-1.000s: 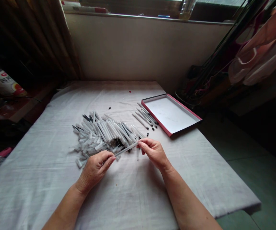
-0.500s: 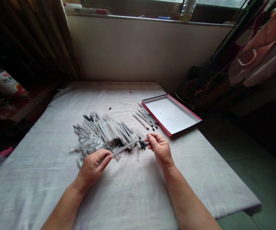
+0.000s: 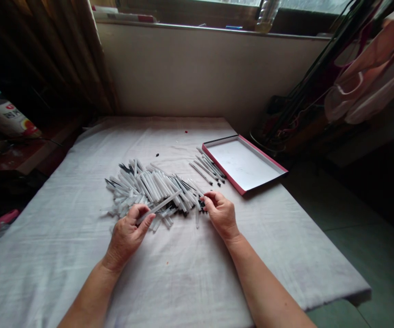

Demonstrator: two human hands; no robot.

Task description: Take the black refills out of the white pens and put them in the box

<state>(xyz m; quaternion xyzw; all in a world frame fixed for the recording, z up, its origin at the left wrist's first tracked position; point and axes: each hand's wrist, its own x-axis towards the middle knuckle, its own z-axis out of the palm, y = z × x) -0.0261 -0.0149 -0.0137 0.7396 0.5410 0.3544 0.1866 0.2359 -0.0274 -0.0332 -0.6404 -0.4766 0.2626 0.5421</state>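
A heap of clear pen barrels [image 3: 149, 191] with black parts lies in the middle of a table under a pale cloth [image 3: 183, 273]. My left hand [image 3: 127, 234] pinches one clear barrel [image 3: 161, 205], which points up and right over the heap. My right hand [image 3: 219, 212] rests at the heap's right edge, fingers curled and pinched over a cluster of small black caps [image 3: 202, 205]. What its fingertips hold is too small to make out. The two hands are apart.
A shallow red-edged box lid [image 3: 245, 161] lies at the right, with a few assembled pens [image 3: 207, 166] beside its left rim. A lone black cap [image 3: 156, 155] sits farther back. A jar [image 3: 2, 116] stands at the left; the table's right edge drops to the floor.
My right hand has let go of the barrel's end and dropped to the black caps at the heap's edge. My left hand has drawn the barrel back to the left, over the heap.
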